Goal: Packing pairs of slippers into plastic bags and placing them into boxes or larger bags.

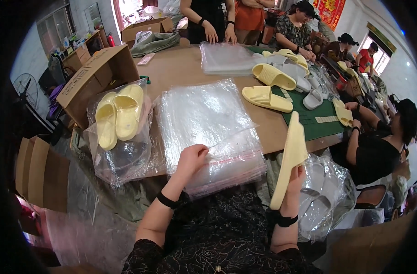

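Scanning left to right: folded cardboard (39, 173) stands at the far left, by the floor. An open box (96, 77) sits on the left part of the brown table (181, 68). Just in front of it, a clear bag (122, 137) holds a pair of yellow slippers (119, 114).

Your left hand (192, 157) rests on the bag stack (208, 132) at the near table edge, fingers curled, pinching the top bag's edge. The stack lies flat, dead ahead of you.

Your right hand (296, 176) grips a yellow slipper (290, 157) by its lower end, fingers closed around it. It stands upright, off the table's near right corner, above a bag of grey slippers (322, 196).

Further back: a second bag pile (226, 58) under another person's hands, loose yellow slippers (268, 98) by a green mat (322, 114). People sit along the right side. Room beyond is cluttered; a fan (25, 86) is far left.
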A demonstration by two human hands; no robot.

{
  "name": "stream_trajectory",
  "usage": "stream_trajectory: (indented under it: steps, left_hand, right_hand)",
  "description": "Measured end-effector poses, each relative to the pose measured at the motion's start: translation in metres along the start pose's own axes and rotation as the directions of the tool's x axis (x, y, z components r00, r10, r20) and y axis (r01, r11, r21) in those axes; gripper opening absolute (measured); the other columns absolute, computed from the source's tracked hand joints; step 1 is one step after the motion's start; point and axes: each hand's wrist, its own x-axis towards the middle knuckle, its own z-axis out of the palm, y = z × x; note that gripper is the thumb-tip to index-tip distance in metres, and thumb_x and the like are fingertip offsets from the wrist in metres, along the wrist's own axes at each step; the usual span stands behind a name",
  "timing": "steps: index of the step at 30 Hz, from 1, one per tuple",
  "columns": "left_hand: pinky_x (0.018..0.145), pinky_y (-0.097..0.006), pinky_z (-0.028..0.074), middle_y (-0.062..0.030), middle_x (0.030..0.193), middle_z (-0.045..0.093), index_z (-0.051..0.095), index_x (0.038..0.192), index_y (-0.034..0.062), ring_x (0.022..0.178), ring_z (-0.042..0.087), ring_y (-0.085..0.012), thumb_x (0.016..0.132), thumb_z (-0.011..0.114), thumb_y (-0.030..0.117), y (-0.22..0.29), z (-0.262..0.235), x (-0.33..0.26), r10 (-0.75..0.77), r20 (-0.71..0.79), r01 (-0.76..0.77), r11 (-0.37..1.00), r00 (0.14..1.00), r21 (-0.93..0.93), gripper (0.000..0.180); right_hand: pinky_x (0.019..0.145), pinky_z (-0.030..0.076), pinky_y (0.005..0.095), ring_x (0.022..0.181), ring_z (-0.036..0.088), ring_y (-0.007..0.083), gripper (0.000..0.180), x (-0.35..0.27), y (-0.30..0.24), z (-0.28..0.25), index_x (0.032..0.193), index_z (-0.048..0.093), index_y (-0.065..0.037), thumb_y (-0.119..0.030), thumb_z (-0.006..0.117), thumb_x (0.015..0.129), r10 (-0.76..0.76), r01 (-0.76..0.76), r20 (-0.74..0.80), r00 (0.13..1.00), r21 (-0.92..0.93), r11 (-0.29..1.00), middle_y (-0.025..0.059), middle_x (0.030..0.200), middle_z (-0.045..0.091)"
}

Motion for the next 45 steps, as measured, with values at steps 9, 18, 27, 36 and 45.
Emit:
stream_trajectory:
  steps: [9, 18, 27, 36, 45]
  left_hand:
    - [0.071, -0.036, 0.052, -0.0158, 0.087, 0.070, 0.072, 0.094, 0.0038, 0.078, 0.067, -0.0272, 0.084, 0.063, 0.023, -0.011, -0.004, 0.011, -0.037, 0.039, 0.047, 0.959, 0.999, -0.278, 0.024]
    - [0.074, -0.033, 0.049, -0.0126, 0.088, 0.065, 0.071, 0.097, 0.0018, 0.081, 0.063, -0.0247, 0.087, 0.062, 0.019, 0.004, -0.026, 0.017, 0.060, 0.143, -0.028, 0.977, 0.988, -0.213, 0.022]
    - [0.075, -0.034, 0.048, -0.0083, 0.084, 0.062, 0.070, 0.094, 0.0043, 0.083, 0.058, -0.0231, 0.085, 0.064, 0.011, 0.042, -0.035, 0.001, 0.419, 0.114, -0.413, 0.908, 0.901, -0.069, 0.013]
    - [0.077, -0.036, 0.046, -0.0080, 0.084, 0.061, 0.069, 0.093, 0.0057, 0.086, 0.057, -0.0265, 0.083, 0.067, 0.009, 0.068, -0.037, -0.023, 0.568, 0.100, -0.542, 0.816, 0.817, -0.200, 0.011]
    - [0.080, -0.038, 0.047, -0.0076, 0.090, 0.061, 0.067, 0.097, 0.0070, 0.091, 0.057, -0.0291, 0.085, 0.065, 0.013, 0.052, -0.044, -0.054, 0.634, 0.064, -0.604, 0.759, 0.771, -0.244, 0.013]
  right_hand:
    - [0.077, 0.050, 0.0435, 0.081, 0.064, 0.0370, 0.032, -0.037, -0.033, 0.069, 0.102, 0.066, -0.004, -0.018, 0.070, 0.074, -0.010, 0.651, 0.805, 0.593, -0.472, 0.595, 0.0164, 0.089, 0.067]
    - [0.062, 0.050, 0.0471, 0.066, 0.061, 0.0396, 0.031, -0.034, -0.006, 0.060, 0.074, 0.063, 0.004, -0.026, 0.067, 0.080, 0.109, 0.539, 0.663, 0.741, -0.684, 0.491, 0.0236, 0.071, 0.061]
    - [0.061, 0.048, 0.0484, 0.063, 0.060, 0.0399, 0.038, -0.042, -0.015, 0.080, 0.068, 0.062, 0.004, -0.030, 0.062, 0.086, 0.110, 0.557, 0.687, 0.718, -0.662, 0.501, 0.0235, 0.065, 0.059]
    - [0.062, 0.047, 0.0476, 0.071, 0.060, 0.0383, 0.030, -0.012, 0.019, 0.129, 0.082, 0.063, -0.001, -0.029, 0.058, 0.091, 0.004, 0.701, 0.727, 0.686, -0.663, 0.265, 0.0211, 0.077, 0.061]
    - [0.063, 0.043, 0.0465, 0.071, 0.059, 0.0390, 0.043, 0.059, 0.090, 0.202, 0.078, 0.060, 0.005, -0.036, 0.061, 0.088, 0.035, 0.388, 0.466, 0.884, -0.773, 0.501, 0.0244, 0.075, 0.060]
